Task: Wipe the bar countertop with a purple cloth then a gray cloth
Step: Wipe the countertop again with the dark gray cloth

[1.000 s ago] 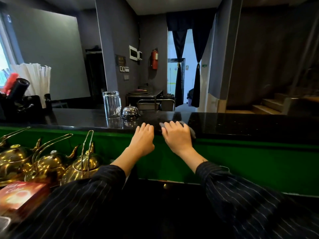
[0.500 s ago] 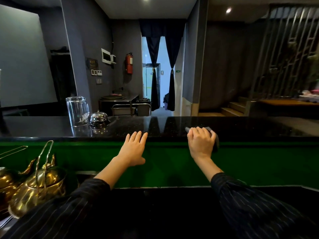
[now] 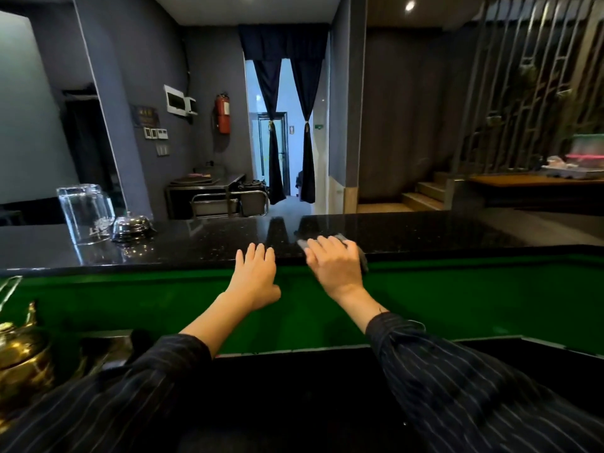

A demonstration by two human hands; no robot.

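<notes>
1. Head view: my right hand (image 3: 333, 261) lies flat with fingers spread, pressing a cloth (image 3: 351, 245) onto the near edge of the black bar countertop (image 3: 425, 230). It pins the cloth under the palm and does not pinch it. The cloth looks gray, but the dim light makes the colour hard to call.
2. My left hand (image 3: 256, 273) is empty and open, with its fingertips resting on the countertop lip just beside the right hand.
3. Risk: the cloth hangs partly over the front edge. If the palm drifts toward me, I judge it could slide off and drop down behind the green front panel (image 3: 457, 299).
4. Risk: an upturned glass (image 3: 85, 214) and a metal call bell (image 3: 132, 227) stand touching or nearly so on the left part of the top. A long leftward stroke could knock them, and the glass looks tippy.
5. Risk: a flat palm gives little hold, so the cloth may bunch or skid on the glossy stone and leave streaks.
6. Risk: if this is not the cloth due now, the order goes wrong. No second cloth is in view.
7. Risk: a brass teapot (image 3: 19, 358) sits low on the left, and my left sleeve (image 3: 108, 393) could catch it.
</notes>
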